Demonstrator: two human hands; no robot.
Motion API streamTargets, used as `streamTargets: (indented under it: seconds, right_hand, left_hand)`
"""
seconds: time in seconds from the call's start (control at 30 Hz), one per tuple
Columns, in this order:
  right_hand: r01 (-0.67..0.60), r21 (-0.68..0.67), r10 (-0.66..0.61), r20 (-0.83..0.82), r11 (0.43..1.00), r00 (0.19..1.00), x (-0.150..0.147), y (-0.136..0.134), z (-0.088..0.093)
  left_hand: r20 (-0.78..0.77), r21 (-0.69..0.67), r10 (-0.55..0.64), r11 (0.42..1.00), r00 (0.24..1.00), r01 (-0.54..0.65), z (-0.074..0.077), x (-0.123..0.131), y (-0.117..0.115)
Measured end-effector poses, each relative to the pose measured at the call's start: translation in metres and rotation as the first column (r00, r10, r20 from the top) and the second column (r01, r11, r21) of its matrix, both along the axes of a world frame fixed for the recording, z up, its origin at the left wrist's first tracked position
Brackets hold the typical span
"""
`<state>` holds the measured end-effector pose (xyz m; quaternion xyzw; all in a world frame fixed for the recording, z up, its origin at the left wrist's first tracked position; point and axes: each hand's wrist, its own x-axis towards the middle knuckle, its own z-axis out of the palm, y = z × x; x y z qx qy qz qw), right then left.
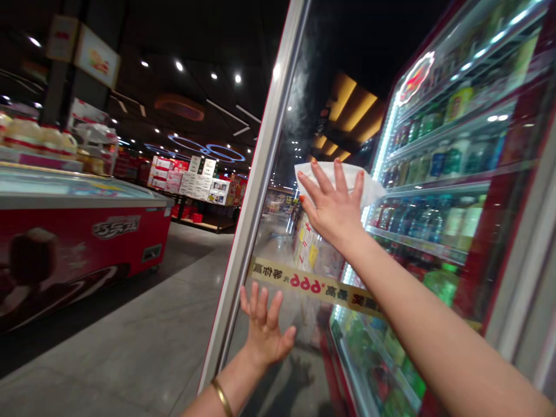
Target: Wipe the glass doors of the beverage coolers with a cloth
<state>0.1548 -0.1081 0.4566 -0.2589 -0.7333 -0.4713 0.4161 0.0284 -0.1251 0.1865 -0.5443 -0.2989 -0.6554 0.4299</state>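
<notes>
You are working with a red chest freezer (82, 243) to your left and stacked boxes (185, 182) far down the aisle. Your left hand (264, 330) is raised at the lower glass, fingers spread wide and holding nothing; I cannot tell whether they are touching it. The gold bangle (222, 398) on that wrist is sitting near the metal door frame (254, 174), so you are risking a knock or scratch if your arm drifts left. The glass door (282, 116) appears to be standing open from the drinks cooler (504, 220), so heavy pressure could be swinging it and unsettling you. Your right hand (332, 211) is pressing a white cloth (317, 176) onto the upper glass, above the yellow printed strip (313, 286). Those fanned fingers are not gripping it; only pressure is pinning it, so you are risking a drop if you ease off. Farther right, bottles (425, 217) are standing on lit shelves (412, 240), exposed if the door moves.
</notes>
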Motion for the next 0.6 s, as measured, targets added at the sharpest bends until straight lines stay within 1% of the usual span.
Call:
streamTargets:
  seconds: [0.03,0.07,0.1,0.13,0.17,0.2,0.23,0.27,0.3,0.33,0.4,0.43,0.47,0.5,0.53,0.57,0.6]
  right_hand:
    - [0.009,0.004,-0.009,0.004,1.000,1.000,-0.006,-0.001,-0.008]
    - [0.006,0.008,-0.007,0.087,1.000,0.996,-0.010,-0.003,-0.027]
    - [-0.008,0.009,0.006,0.237,1.000,0.972,-0.013,-0.005,-0.052]
    - [-0.022,-0.001,0.021,0.404,1.000,0.915,-0.013,-0.007,-0.080]
    - [-0.041,-0.013,0.041,0.545,0.999,0.838,-0.011,-0.009,-0.104]
    - [-0.052,-0.025,0.056,0.643,0.998,0.764,-0.007,-0.009,-0.121]
    - [-0.056,-0.034,0.064,0.693,0.998,0.719,-0.003,-0.009,-0.127]
    - [-0.048,-0.039,0.061,0.694,0.998,0.717,0.002,-0.007,-0.122]
    - [-0.029,-0.039,0.047,0.650,0.999,0.758,0.005,-0.006,-0.106]
    - [-0.003,-0.037,0.023,0.565,0.999,0.825,0.006,-0.004,-0.084]
    - [0.055,-0.039,-0.041,0.297,0.998,0.954,0.001,-0.002,-0.038]
    - [0.074,-0.043,-0.067,0.158,0.996,0.985,-0.004,-0.002,-0.024]
    - [0.075,-0.047,-0.072,0.076,0.996,0.995,-0.009,-0.002,-0.019]
    - [0.062,-0.053,-0.058,0.068,0.997,0.996,-0.014,-0.003,-0.025]
    - [0.037,-0.063,-0.028,0.133,0.997,0.991,-0.017,-0.005,-0.040]
    - [0.003,-0.076,0.017,0.257,0.997,0.966,-0.018,-0.006,-0.061]
    - [-0.030,-0.096,0.067,0.406,0.995,0.912,-0.016,-0.008,-0.085]
  left_hand:
    - [0.003,0.006,-0.004,1.000,1.000,0.004,0.000,0.000,0.000]
    - [0.007,0.010,-0.010,1.000,1.000,0.010,0.001,0.000,0.000]
    - [0.011,0.014,-0.019,1.000,1.000,0.019,0.001,-0.001,0.000]
    - [0.015,0.018,-0.030,0.999,0.999,0.030,0.001,-0.001,0.000]
    - [0.022,0.021,-0.040,0.999,0.999,0.040,0.001,-0.002,0.000]
    - [0.027,0.022,-0.050,0.999,0.998,0.050,0.001,-0.004,0.000]
    - [0.030,0.019,-0.058,0.998,0.998,0.057,0.000,-0.006,0.000]
    - [0.028,0.011,-0.062,0.998,0.998,0.061,-0.001,-0.007,0.000]
    - [0.020,0.002,-0.064,0.998,0.998,0.064,-0.002,-0.009,0.000]
    - [0.008,-0.008,-0.064,0.998,0.998,0.064,-0.003,-0.010,0.000]
    - [-0.012,-0.021,-0.058,0.998,0.998,0.057,-0.006,-0.010,0.000]
    - [-0.012,-0.024,-0.052,0.998,0.999,0.051,-0.008,-0.010,-0.001]
    - [-0.009,-0.025,-0.046,0.999,0.999,0.045,-0.009,-0.009,-0.001]
    - [-0.006,-0.025,-0.042,0.999,0.999,0.042,-0.009,-0.008,-0.002]
    - [-0.006,-0.022,-0.041,0.999,0.999,0.041,-0.009,-0.008,-0.003]
    - [-0.010,-0.015,-0.043,0.999,0.999,0.043,-0.009,-0.008,-0.004]
    - [-0.018,-0.007,-0.047,0.999,0.999,0.047,-0.008,-0.008,-0.005]
